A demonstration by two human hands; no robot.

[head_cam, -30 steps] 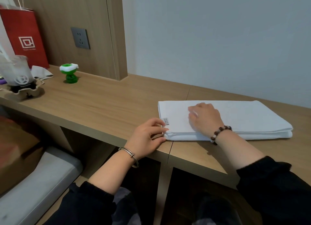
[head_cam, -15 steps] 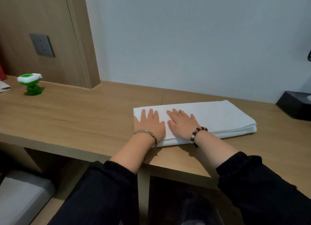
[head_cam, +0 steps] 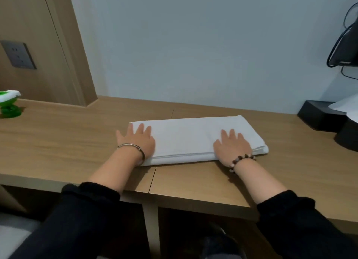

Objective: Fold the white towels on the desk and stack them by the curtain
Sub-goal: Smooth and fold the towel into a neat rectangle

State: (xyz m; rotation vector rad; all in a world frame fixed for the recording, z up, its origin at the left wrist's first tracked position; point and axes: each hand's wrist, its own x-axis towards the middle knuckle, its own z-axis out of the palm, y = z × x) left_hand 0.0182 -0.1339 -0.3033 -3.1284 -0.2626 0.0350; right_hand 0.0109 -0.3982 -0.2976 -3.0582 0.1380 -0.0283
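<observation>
A white towel [head_cam: 186, 138], folded into a long flat rectangle, lies on the wooden desk [head_cam: 67, 142] near its front edge. My left hand [head_cam: 136, 140] lies flat on the towel's left end with fingers straight and spread. On the right end my right hand [head_cam: 231, 144] presses down flat, fingers pointing toward the wall. Neither hand grips the cloth. No curtain is in view.
A green and white toy [head_cam: 8, 104] stands at the far left of the desk. A black box [head_cam: 319, 115] with white paper on it sits at the right, under a dark device with cables [head_cam: 346, 43]. A wall socket [head_cam: 18, 54] is on the wood panel.
My right hand slid along the towel from beside the left hand to the right end. The left hand moved from the towel's corner onto its top. The view turned right.
</observation>
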